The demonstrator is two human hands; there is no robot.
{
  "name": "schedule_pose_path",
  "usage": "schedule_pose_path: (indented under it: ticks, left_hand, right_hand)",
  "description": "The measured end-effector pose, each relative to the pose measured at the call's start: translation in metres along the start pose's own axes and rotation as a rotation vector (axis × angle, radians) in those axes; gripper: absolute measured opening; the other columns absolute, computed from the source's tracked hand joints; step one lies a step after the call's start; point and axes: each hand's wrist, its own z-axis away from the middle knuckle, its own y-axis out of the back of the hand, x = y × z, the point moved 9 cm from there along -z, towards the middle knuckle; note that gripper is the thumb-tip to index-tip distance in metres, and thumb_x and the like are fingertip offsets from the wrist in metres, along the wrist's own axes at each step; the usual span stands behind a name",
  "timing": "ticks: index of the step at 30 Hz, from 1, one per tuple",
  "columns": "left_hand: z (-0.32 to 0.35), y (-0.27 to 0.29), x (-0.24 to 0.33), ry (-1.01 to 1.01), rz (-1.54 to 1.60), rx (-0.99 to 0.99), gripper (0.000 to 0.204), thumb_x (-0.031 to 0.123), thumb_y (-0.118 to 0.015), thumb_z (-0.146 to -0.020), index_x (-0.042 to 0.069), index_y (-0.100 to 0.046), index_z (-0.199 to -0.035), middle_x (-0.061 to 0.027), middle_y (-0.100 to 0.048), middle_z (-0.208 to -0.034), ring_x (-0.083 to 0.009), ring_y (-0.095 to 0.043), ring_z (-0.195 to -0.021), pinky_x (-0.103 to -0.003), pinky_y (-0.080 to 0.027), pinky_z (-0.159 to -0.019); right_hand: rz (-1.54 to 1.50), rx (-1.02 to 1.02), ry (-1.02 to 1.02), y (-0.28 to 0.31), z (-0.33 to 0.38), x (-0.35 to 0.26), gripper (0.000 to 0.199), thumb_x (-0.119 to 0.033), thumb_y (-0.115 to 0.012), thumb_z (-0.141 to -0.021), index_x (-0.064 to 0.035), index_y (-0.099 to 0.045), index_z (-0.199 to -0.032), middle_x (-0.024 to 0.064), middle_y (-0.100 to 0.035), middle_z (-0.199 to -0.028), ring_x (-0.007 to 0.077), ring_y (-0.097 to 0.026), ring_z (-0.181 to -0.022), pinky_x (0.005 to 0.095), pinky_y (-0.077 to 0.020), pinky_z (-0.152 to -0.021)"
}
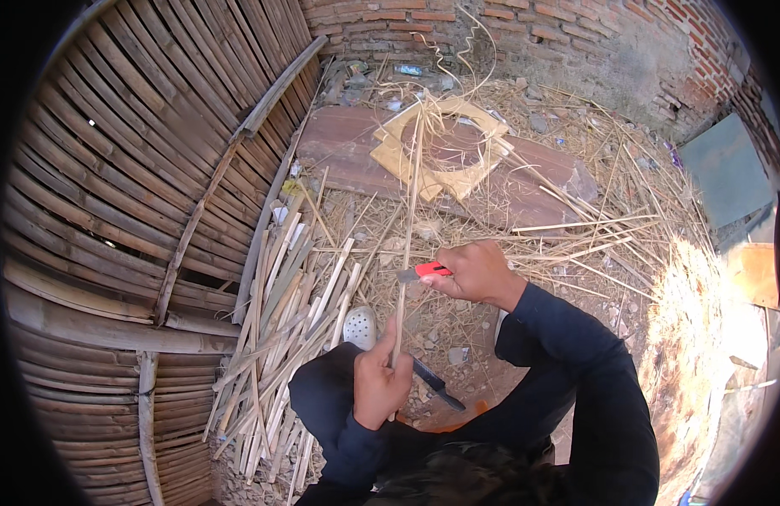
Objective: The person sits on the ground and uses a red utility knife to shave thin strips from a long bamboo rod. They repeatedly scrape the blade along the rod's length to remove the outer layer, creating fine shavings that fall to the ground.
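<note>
My left hand (383, 377) is closed round the near end of a long, thin bamboo strip (412, 202), which points away from me over the debris. In my right hand (477, 274) is a red utility knife (432, 269); its grey blade (407, 275) lies against the strip, a little beyond my left hand. Thin curled shavings cling near the strip's far end, above a cut piece of yellowish cardboard (388, 160) with a large opening. Below my hands, by my legs, a dark long-bladed tool (438, 384) lies on the ground, partly hidden.
A heap of split bamboo strips (267, 363) lies to my left, beside a bamboo slat wall (145, 177). A brown board (339, 148) sits under the cardboard. More strips (592, 221) spread to the right. A brick wall (567, 51) stands at the back. A light perforated clog (359, 327) shows by my knee.
</note>
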Motion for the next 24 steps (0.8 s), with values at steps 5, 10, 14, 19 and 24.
schedule_pose_path:
  ticks: [5, 10, 14, 19, 24]
  left_hand:
    - [0.000, 0.007, 0.002, -0.182, -0.189, 0.083, 0.051, 0.001, -0.051, -0.082, -0.007, -0.049, -0.133, -0.0173, -0.065, -0.072, -0.0084, -0.060, -0.062, -0.026, -0.050, -0.059]
    - [-0.006, 0.009, 0.000, -0.146, -0.193, 0.096, 0.051, 0.000, -0.052, -0.081, -0.007, -0.049, -0.132, -0.0237, -0.068, -0.084, -0.0132, -0.067, -0.069, -0.027, -0.051, -0.064]
    - [-0.004, 0.007, -0.003, -0.221, -0.168, 0.098, 0.051, 0.000, -0.052, -0.082, -0.008, -0.048, -0.133, -0.0259, -0.067, -0.100, -0.0130, -0.067, -0.084, -0.027, -0.051, -0.074]
    - [0.000, 0.001, -0.005, -0.120, -0.066, 0.027, 0.051, 0.000, -0.051, -0.084, -0.009, -0.047, -0.134, -0.0239, -0.068, -0.108, -0.0146, -0.066, -0.094, -0.027, -0.051, -0.080]
    - [0.002, -0.004, -0.005, -0.195, -0.047, 0.007, 0.051, -0.001, -0.050, -0.084, -0.010, -0.045, -0.135, -0.0222, -0.068, -0.109, -0.0116, -0.063, -0.093, -0.025, -0.051, -0.079]
  right_hand:
    - [-0.040, -0.098, 0.099, -0.010, 0.009, -0.027, 0.053, -0.063, -0.055, -0.086, -0.0121, -0.059, -0.070, 0.0081, -0.058, -0.054, 0.0280, -0.058, -0.047, 0.0408, -0.0433, -0.043]
    - [0.050, 0.017, 0.136, -0.005, 0.000, -0.020, 0.053, -0.062, -0.054, -0.086, -0.0120, -0.058, -0.070, 0.0082, -0.056, -0.053, 0.0282, -0.058, -0.047, 0.0408, -0.0433, -0.043]
    - [0.077, 0.023, -0.033, -0.006, -0.013, 0.018, 0.053, -0.062, -0.053, -0.087, -0.0119, -0.058, -0.070, 0.0084, -0.056, -0.053, 0.0290, -0.058, -0.047, 0.0407, -0.0438, -0.044]
    - [-0.018, -0.038, 0.040, -0.010, 0.009, -0.015, 0.055, -0.064, -0.050, -0.088, -0.0121, -0.058, -0.071, 0.0082, -0.056, -0.054, 0.0299, -0.058, -0.049, 0.0412, -0.0438, -0.044]
    - [0.094, 0.049, 0.048, 0.005, -0.010, 0.034, 0.054, -0.064, -0.054, -0.084, -0.0120, -0.056, -0.068, 0.0086, -0.056, -0.055, 0.0299, -0.058, -0.049, 0.0416, -0.0424, -0.045]
